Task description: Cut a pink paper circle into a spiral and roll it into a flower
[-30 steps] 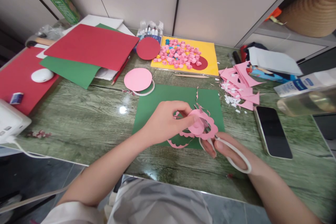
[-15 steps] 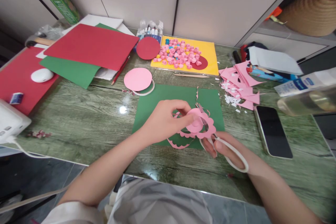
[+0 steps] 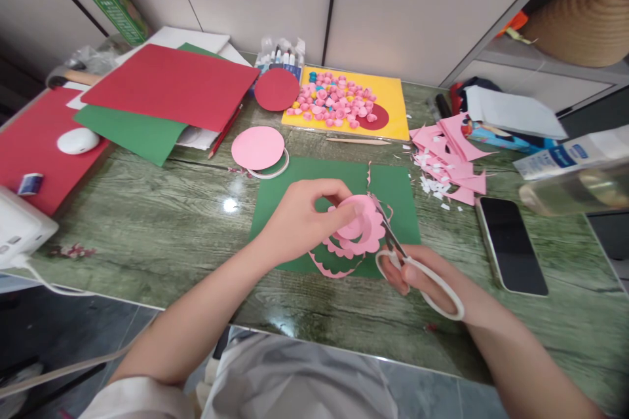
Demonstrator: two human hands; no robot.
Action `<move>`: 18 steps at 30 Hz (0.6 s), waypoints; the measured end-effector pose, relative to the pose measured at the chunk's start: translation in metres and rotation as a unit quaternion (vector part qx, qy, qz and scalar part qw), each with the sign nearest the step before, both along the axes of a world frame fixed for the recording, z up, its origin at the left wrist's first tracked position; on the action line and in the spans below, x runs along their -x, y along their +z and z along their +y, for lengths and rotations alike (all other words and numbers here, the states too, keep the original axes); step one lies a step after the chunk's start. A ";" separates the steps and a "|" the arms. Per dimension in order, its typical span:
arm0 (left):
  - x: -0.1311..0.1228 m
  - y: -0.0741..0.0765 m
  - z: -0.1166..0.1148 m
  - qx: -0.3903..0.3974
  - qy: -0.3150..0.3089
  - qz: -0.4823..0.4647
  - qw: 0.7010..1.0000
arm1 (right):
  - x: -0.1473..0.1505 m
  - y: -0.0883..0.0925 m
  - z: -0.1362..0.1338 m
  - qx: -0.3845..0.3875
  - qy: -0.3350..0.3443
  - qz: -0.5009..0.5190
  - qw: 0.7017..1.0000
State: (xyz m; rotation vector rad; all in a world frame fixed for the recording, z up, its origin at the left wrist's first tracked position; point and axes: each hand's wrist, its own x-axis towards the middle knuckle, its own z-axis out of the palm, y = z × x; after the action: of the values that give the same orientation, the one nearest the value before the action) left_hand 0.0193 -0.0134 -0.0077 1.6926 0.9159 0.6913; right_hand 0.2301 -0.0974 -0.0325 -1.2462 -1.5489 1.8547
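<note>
My left hand [image 3: 309, 219] pinches a pink paper spiral [image 3: 372, 230] with a scalloped outer edge, its coils hanging loosely. White-handled scissors [image 3: 437, 285] are in my right hand [image 3: 417, 268], thumb and fingers through the loops. Their blades lie along the right edge of the spiral; whether they touch it I cannot tell. Beneath both is a green paper sheet [image 3: 295, 177], with a thin scalloped pink offcut [image 3: 327, 270] near its front edge. A pink paper disc [image 3: 258, 147] lies to the left, partly over a white ring.
Many small rolled pink flowers [image 3: 339, 101] sit on a yellow sheet [image 3: 393, 91] at the back. Pink and white scraps [image 3: 455, 167], a phone [image 3: 511, 245] and a bottle [image 3: 574, 190] are on the right. Red paper [image 3: 171, 85] and a white mouse [image 3: 78, 141] are on the left.
The pink spiral has turned and shifted slightly left in my left hand. The scissor blades, partly hidden behind the paper before, now show at its right edge.
</note>
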 end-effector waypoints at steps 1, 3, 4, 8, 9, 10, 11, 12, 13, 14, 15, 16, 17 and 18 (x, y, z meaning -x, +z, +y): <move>0.001 0.000 0.000 0.000 0.002 0.001 1.000 | 0.000 0.000 0.000 0.001 -0.001 -0.001 1.000; 0.001 0.000 0.001 -0.001 0.004 0.001 1.000 | -0.001 -0.001 0.001 0.006 0.002 0.000 1.000; 0.002 -0.001 0.002 -0.001 0.005 0.000 1.000 | -0.001 -0.001 0.001 0.010 0.002 0.002 1.000; 0.002 -0.001 0.003 0.000 0.011 -0.002 1.000 | -0.001 0.000 0.001 0.026 -0.001 0.004 1.000; 0.002 -0.001 0.004 0.000 0.012 -0.003 1.000 | -0.001 0.000 0.001 0.028 -0.001 0.003 1.000; 0.002 -0.001 0.004 0.000 0.013 -0.005 1.000 | -0.001 0.001 0.001 0.030 0.000 0.002 1.000; 0.002 0.000 0.004 0.001 0.014 -0.007 1.000 | -0.001 0.001 0.001 0.030 0.003 0.002 1.000; 0.002 0.000 0.004 0.003 0.016 -0.009 1.000 | -0.002 0.001 0.001 0.031 0.004 0.000 1.000; 0.003 0.000 0.004 0.007 0.017 -0.010 1.000 | -0.002 0.000 0.000 0.031 0.006 -0.001 0.999; 0.003 0.001 0.004 0.011 0.017 -0.010 1.000 | -0.003 -0.001 0.000 0.032 0.006 -0.003 0.999; 0.003 0.001 0.004 0.015 0.019 -0.012 1.000 | -0.004 -0.002 -0.001 0.033 0.006 -0.004 0.999; 0.004 0.001 0.004 0.017 0.020 -0.014 1.000 | -0.005 -0.004 -0.001 0.033 0.006 -0.004 0.999; 0.004 0.002 0.005 0.019 0.021 -0.017 0.999 | -0.006 -0.005 -0.002 0.031 0.007 -0.003 0.999; 0.005 0.002 0.005 0.018 0.023 -0.019 0.999 | -0.007 -0.007 -0.002 0.028 0.008 0.000 1.000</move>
State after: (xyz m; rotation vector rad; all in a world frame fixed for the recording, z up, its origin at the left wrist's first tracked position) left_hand 0.0146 -0.0084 -0.0059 1.6255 0.9369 0.7305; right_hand 0.2367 -0.0994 -0.0398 -1.2599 -1.5217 1.9208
